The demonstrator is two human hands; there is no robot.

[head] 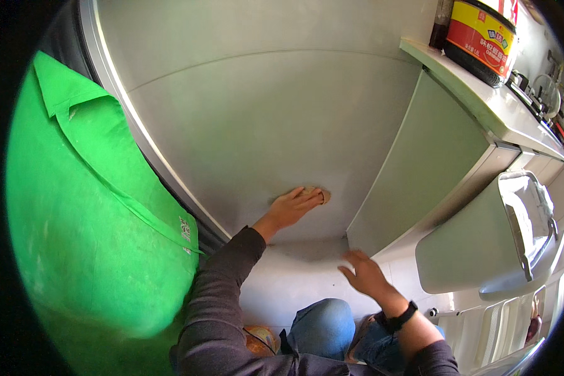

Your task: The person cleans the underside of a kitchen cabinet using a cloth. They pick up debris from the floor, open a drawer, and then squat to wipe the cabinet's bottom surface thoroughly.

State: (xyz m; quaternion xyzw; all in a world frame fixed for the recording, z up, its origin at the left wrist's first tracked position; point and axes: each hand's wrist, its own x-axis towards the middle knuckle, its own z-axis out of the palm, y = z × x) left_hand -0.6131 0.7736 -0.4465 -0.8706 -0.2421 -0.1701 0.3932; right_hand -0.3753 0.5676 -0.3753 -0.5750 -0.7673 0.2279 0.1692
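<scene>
My left hand point(291, 207) lies flat on a brown cloth or sponge point(326, 196), pressing it against the lower part of a grey tiled wall point(272, 122). Most of that cloth or sponge is hidden under the fingers. Over the floor, to the right of it, my right hand point(364, 275) is raised with its fingers apart and nothing in it. A dark watch or band is on the right wrist.
Green fabric point(108, 211) hangs at the left beside a pale frame. At the right are a cabinet side point(427, 164), a countertop point(493, 101) with a large sauce bottle point(481, 37), a hanging lined bin point(470, 239) and a white rack point(489, 329).
</scene>
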